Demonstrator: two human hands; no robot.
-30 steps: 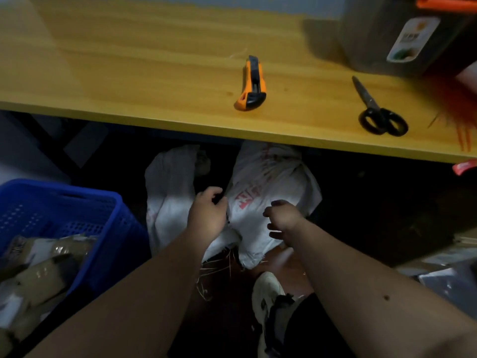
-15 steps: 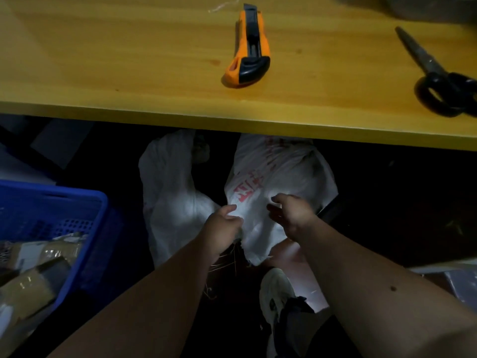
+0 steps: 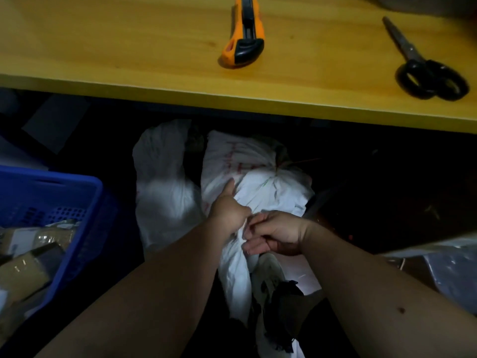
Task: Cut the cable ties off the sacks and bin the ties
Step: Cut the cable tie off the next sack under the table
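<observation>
A yellow wooden table (image 3: pixel 129 47) fills the top of the view, its front edge running across above a dark space underneath. In that space, on the floor, stand two white sacks: the left sack (image 3: pixel 162 192) slumps beside the right sack (image 3: pixel 258 187), which carries faded red print and is bunched to a tied neck near its upper right, where thin strands stick out (whether a cable tie sits there is too dim to tell). At the far left a blue basket (image 3: pixel 77 187) holds cardboard packages. Both bare forearms reach down from the bottom of the view to the right sack. The left hand (image 3: pixel 228 210) is clenched on a fold of the sack's cloth, with one finger stretched up along the fabric. The right hand (image 3: pixel 276 233) lies just beside it, touching it, fingers curled and pinching the same gathered cloth lower down. Below the hands a white shoe (image 3: pixel 268 272) shows against the floor. On the table, well apart from the hands, black-handled scissors (image 3: pixel 423 65) lie at the right with blades closed and pointing away, and an orange and black utility knife (image 3: pixel 244 34) lies near the middle.
</observation>
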